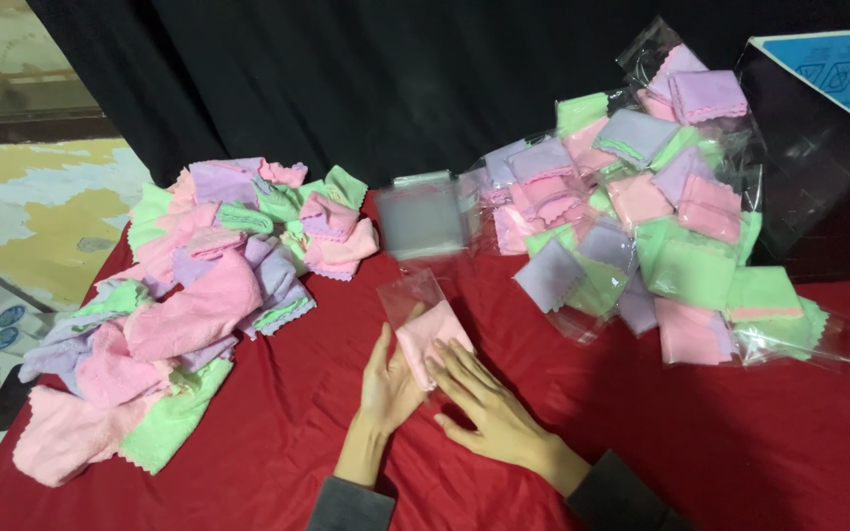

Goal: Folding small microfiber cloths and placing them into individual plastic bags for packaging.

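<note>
Two hands: both lie on the red cloth at the lower middle, meeting at one small pink cloth.
Left hand (389, 385): fingers straight and pressed together, pointing up and away, laid along the left edge of the folded pink cloth (428, 340); thumb hidden.
Right hand (487, 409): fingers slightly spread and flat, their tips resting on the lower right edge of the same cloth; nothing pinched that can be seen.
Folded pink cloth: lies between the two hands, its far end partly inside a clear plastic sleeve (410, 291) that lies flat on the red tablecloth (700, 442).
Stack of clear sleeves (421, 216): just beyond the cloth, blurred, at the table's far middle.
Loose cloths (189, 305): a heap of pink, green and lilac pieces to the left, well apart from the hands, unbagged.
Bagged cloths (641, 216): a pile of the same colours in clear sleeves to the right, leaning up against a dark box (819, 187).
Backdrop: a black curtain (346, 88) hangs behind the table.
Sleeves: dark cuffs (622, 501) show at both wrists at the bottom edge.
</note>
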